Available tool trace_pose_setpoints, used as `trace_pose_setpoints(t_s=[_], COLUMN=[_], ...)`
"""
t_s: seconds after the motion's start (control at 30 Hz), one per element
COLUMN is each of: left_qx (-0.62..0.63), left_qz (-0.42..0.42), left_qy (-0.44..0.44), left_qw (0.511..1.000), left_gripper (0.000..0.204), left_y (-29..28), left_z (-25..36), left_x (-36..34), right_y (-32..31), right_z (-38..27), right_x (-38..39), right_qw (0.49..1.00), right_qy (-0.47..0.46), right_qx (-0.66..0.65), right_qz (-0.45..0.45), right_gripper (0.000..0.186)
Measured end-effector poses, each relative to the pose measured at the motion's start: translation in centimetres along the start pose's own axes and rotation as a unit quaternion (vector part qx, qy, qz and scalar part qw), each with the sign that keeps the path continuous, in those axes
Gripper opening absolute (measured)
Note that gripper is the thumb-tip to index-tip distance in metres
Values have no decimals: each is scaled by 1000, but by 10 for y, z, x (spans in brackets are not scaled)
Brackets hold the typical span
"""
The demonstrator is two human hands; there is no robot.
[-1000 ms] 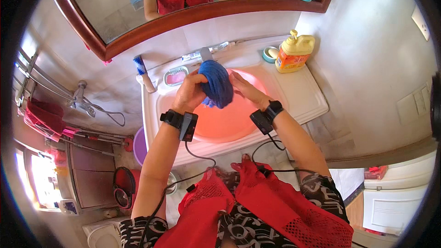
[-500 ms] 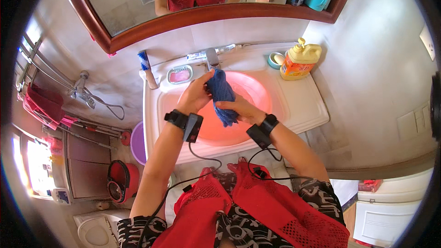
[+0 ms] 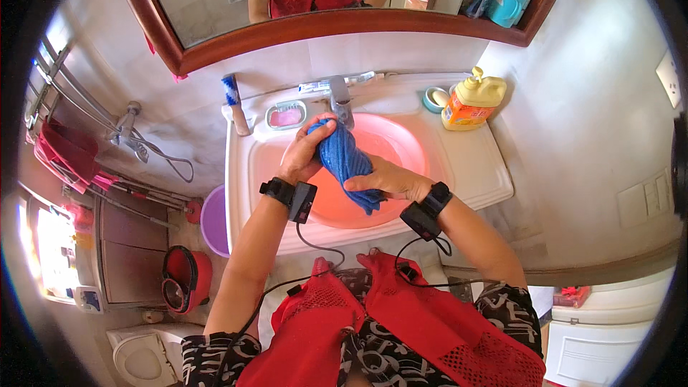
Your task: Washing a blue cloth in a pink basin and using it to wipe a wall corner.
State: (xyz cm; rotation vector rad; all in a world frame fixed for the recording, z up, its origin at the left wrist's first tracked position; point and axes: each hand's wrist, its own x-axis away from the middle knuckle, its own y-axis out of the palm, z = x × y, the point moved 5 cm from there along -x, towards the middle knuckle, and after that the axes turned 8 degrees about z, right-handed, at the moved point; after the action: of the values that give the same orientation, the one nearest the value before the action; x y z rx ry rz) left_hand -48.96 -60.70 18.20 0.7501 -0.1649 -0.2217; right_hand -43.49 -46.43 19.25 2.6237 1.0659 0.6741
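A bunched blue cloth (image 3: pixel 345 161) is gripped between my two hands above a pink basin (image 3: pixel 405 145). My left hand (image 3: pixel 304 152) closes round its upper left end, near the faucet (image 3: pixel 340 97). Wrapped round its lower right part is my right hand (image 3: pixel 390 180), thumb on top. The cloth looks folded lengthwise and twisted, with its lower tip hanging free over the basin. The basin stands in the white washbasin (image 3: pixel 469 175); my hands and the cloth cover part of it.
A soap dish (image 3: pixel 285 115) and a blue-bristled brush (image 3: pixel 235 100) lie left of the faucet. At right stand a yellow jug (image 3: pixel 473 102) and a small teal bowl (image 3: pixel 434 99). A framed mirror (image 3: pixel 344 23) hangs behind. A purple bucket (image 3: pixel 214 222) is on the floor at left.
My hands have drawn a little further apart, the right one shifting right. The cloth now looks wider and more twisted. The view has shifted slightly.
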Motion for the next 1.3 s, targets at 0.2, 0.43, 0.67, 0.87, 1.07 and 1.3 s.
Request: trace_pose_setpoints(t_s=[0.2, 0.43, 0.67, 0.87, 1.07, 1.3], left_qx=[-114, -282, -340, -57, -10, 34], left_qz=[108, 146, 215, 7, -151, -194], left_qy=[-46, -22, 16, -35, 37, 61], left_qw=[987, 948, 915, 998, 988, 979], left_gripper=[25, 22, 25, 48, 74, 48], left_y=[-20, -50, -70, 14, 60, 80], left_z=[-21, -60, -77, 12, 31, 37], left_x=[-20, -44, -50, -17, -5, 1], right_y=[-19, -24, -33, -34, 9, 23], right_z=[7, 32, 32, -19, -50, -38], right_x=[-21, -33, -38, 10, 37, 48], right_qw=[880, 735, 776, 992, 982, 984], right_qy=[-286, -150, -81, -32, -32, -76], right_qx=[340, 610, 584, 56, -170, -146], right_qz=[167, 257, 224, 107, -71, -71], right_gripper=[77, 69, 50, 38, 52, 59])
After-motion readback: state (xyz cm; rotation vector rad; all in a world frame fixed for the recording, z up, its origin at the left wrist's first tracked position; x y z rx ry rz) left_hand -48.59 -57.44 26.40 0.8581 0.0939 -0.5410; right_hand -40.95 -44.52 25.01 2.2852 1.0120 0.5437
